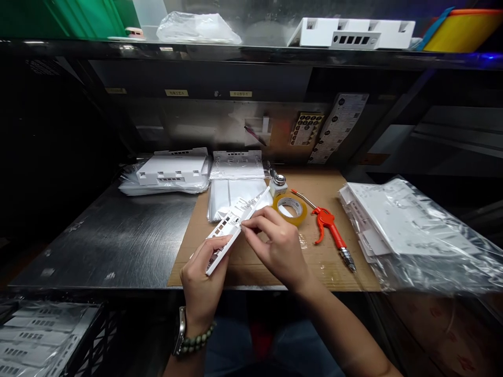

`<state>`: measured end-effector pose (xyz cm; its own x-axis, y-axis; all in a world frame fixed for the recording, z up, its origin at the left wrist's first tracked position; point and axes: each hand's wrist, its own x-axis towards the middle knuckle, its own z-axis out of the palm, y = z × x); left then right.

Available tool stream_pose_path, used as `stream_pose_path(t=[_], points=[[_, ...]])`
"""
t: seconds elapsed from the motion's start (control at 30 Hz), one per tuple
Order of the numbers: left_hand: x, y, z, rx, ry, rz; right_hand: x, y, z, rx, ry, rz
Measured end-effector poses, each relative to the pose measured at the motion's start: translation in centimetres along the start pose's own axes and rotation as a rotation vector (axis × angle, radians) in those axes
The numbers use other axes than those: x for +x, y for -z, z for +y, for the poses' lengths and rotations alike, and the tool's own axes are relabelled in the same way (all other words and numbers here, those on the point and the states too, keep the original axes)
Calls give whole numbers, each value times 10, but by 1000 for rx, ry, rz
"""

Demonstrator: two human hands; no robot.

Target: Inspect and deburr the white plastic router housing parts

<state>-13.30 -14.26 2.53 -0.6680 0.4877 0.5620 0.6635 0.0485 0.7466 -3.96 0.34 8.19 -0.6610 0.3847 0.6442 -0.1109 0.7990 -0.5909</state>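
My left hand (pixel 206 269) is closed round the lower end of a white plastic housing (pixel 236 224), which it holds tilted over the cardboard. A row of square openings runs along the housing's edge. At its middle, the thumb and index finger of my right hand (pixel 277 243) are pinched together against the rim; whatever may be between those fingertips is hidden. Just beyond the right hand lie a roll of yellowish tape (pixel 302 209) and a white bottle with a metal top (pixel 279 183). A red air blow gun (pixel 329 225) rests to the right of them.
A cardboard sheet (pixel 251 275) covers part of the metal bench (pixel 129 235). White housings in plastic bags (pixel 424 225) are stacked at right, with more stacks (pixel 168 170) at back left. Above is a shelf (pixel 251 52); a crate (pixel 94 340) of bagged parts sits lower left.
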Motion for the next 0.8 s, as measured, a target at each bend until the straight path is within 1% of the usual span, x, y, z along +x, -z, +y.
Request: stream_pose_path(t=[0.13, 0.2, 0.27, 0.33, 0.37, 0.43, 0.47, 0.5, 0.53, 0.6, 0.67, 0.7, 0.73, 0.77, 0.8], points=[[0, 1, 2, 5, 23, 6, -3, -2, -6, 44, 88, -104], [0, 1, 2, -7, 18, 13, 0, -1, 1, 13, 66, -73], [1, 1, 2, -21, 23, 11, 6, 4, 17, -53, 9, 24], [1, 3, 2, -47, 36, 7, 13, 13, 38, -81, -57, 176], [2, 4, 1, -67, 41, 5, 16, 18, 48, -55, -98, 266], [2, 7, 1, -115, 50, 6, 20, 30, 66, 102, -225, 426], [3, 9, 1, -141, 54, 7, 21, 35, 72, 233, -309, 472], [3, 12, 0, -172, 62, 2, 20, 40, 77, 387, -396, 483], [3, 14, -1, -211, 75, -12, 19, 45, 80, 545, -478, 458], [4, 17, -4, -292, 100, -45, 15, 52, 80, 803, -615, 333], [5, 20, -6, -356, 98, -75, 8, 57, 77, 932, -695, 181], [6, 20, -7, -378, 82, -82, 5, 59, 74, 960, -711, 128], [6, 19, -6, -388, 59, -89, 1, 61, 71, 976, -705, 109], [7, 18, -4, -388, 40, -96, -3, 63, 68, 987, -675, 126], [8, 16, -2, -387, 36, -90, -7, 66, 64, 996, -623, 175]])
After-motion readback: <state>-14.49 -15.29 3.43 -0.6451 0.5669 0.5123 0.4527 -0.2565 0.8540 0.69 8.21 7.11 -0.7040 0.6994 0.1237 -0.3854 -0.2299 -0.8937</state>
